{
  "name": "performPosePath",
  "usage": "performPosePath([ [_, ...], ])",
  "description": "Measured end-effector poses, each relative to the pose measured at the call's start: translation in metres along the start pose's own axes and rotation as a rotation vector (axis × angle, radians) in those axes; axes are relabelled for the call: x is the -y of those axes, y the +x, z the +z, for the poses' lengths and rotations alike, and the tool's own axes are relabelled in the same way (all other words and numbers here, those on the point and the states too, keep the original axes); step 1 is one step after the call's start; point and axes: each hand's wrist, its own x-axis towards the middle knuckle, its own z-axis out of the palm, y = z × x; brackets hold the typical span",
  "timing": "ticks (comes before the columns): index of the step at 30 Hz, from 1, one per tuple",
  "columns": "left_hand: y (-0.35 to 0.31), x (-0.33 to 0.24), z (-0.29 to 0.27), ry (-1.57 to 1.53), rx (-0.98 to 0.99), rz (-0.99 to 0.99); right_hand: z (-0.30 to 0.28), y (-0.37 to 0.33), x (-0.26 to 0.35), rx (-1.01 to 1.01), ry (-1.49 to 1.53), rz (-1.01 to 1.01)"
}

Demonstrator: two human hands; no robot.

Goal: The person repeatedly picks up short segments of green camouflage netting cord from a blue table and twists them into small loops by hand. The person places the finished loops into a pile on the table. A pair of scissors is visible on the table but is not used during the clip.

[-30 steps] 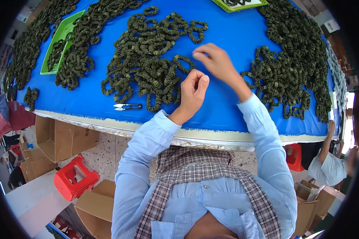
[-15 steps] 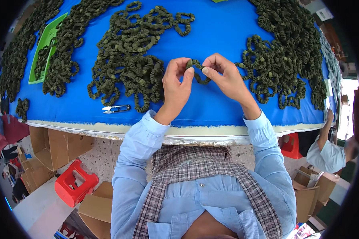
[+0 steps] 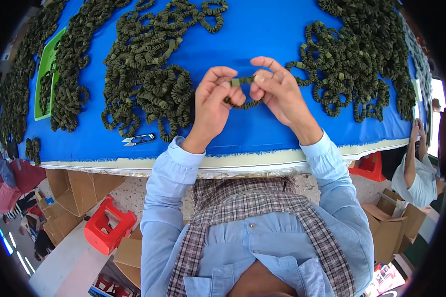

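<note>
A dark green scrunchie is held between my two hands over the near middle of the table. My left hand pinches its left side between thumb and fingers. On the other side, my right hand grips it with thumb and curled fingers, the index finger raised. The upper stretch between the hands looks pulled fairly flat, with a paler patch. Its gathered lower part hangs below the fingertips. A big pile of scrunchies lies beside my left hand, and another pile lies to the right.
Small thread snips lie near the table's front edge, left of me. A green tray holds more scrunchies at the far left. Below the blue-covered table stand a red stool and cardboard boxes. Other people work at both sides.
My hands have drawn slightly apart, and the scrunchie's upper part is now stretched straighter between them. The right index finger has lifted. The whole view has shifted a little.
</note>
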Motion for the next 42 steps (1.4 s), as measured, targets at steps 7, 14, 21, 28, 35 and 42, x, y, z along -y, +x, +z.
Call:
performPosePath([
  [7, 0.000, -0.010, -0.013, -0.072, -0.002, -0.063, -0.024, 0.007, -0.001, -0.008, 0.185, -0.036],
  [14, 0.000, 0.000, -0.008, 0.201, -0.022, -0.015, -0.005, 0.001, -0.001, 0.038, -0.643, -0.168],
  [21, -0.001, 0.003, -0.005, 0.306, 0.023, 0.022, 0.006, -0.005, -0.011, 0.031, -0.758, -0.336],
  [28, -0.001, -0.005, -0.004, 0.147, -0.023, 0.082, 0.000, -0.007, 0.001, 0.025, -0.701, -0.211],
  [35, -0.002, -0.010, -0.009, 0.285, 0.062, 0.012, -0.012, -0.005, 0.009, 0.069, -0.717, -0.241],
  [42, -0.001, -0.011, -0.007, 0.528, -0.004, 0.045, -0.018, -0.001, 0.022, -0.027, -0.426, -0.177],
])
